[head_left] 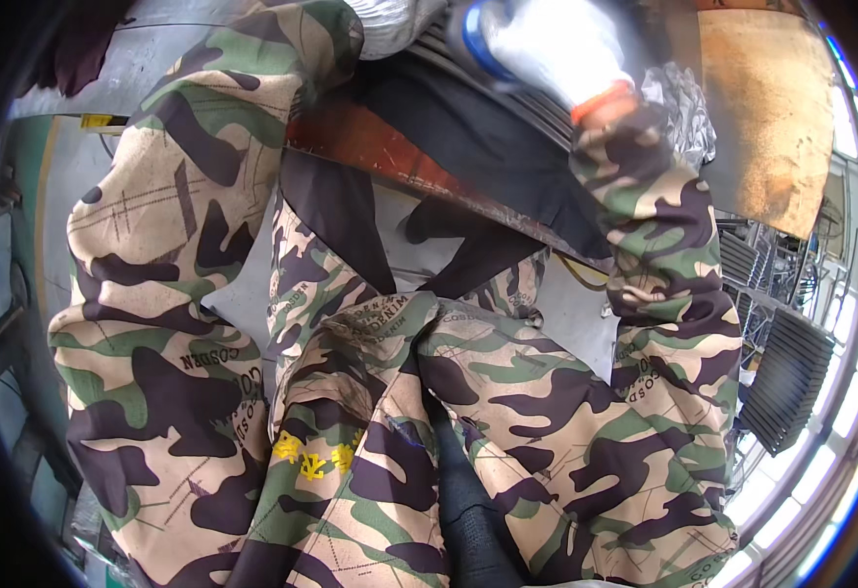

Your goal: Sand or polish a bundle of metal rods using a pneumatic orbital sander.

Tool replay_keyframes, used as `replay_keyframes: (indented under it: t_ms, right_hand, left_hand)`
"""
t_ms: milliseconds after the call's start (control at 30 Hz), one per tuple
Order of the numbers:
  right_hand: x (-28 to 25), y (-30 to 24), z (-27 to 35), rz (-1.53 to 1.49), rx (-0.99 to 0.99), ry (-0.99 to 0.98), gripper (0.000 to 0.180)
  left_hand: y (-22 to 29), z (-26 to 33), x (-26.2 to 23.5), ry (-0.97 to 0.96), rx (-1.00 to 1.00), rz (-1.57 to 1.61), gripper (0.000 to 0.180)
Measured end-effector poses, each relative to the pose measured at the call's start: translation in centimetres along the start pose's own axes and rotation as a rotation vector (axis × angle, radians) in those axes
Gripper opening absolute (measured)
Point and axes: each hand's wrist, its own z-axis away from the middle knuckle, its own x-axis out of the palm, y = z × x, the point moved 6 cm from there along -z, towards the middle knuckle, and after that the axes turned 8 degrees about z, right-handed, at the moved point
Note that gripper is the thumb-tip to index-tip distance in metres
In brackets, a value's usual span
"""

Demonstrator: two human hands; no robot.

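Observation:
At the top edge my left hand (390, 22) wears a greyish-white knit glove; the frame cuts off its fingers. It rests over or close beside a row of dark, parallel ribbed strips (532, 110). My right hand (561, 49), in a white glove with an orange cuff, is smeared by motion above those strips. Against its left side lies a blue curved thing (478, 39), also blurred; whether the fingers grip it I cannot make out. Black cloth (488, 147) spreads below the strips, over a worn red-brown work surface (370, 147).
Crumpled clear plastic (679, 108) lies right of my right forearm, beside a stained tan board (767, 108). Farther right stand racks with dark ribbed parts (787, 377). A grey metal surface (174, 49) is at upper left. My camouflage-clad lap fills the lower middle.

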Motion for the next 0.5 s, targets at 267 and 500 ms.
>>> replay_keyframes:
  t_ms: [267,500]
  right_hand:
    - [0.2,0.3,-0.1,-0.045,0.066,-0.114,0.023]
    - [-0.5,-0.2,0.1,-0.124,0.022,-0.071,0.023]
  left_hand:
    - [-0.3,3.2,-0.5,-0.555,-0.440,0.479,0.058]
    - [0.5,2.4,-0.5,-0.218,-0.154,0.084,0.052]
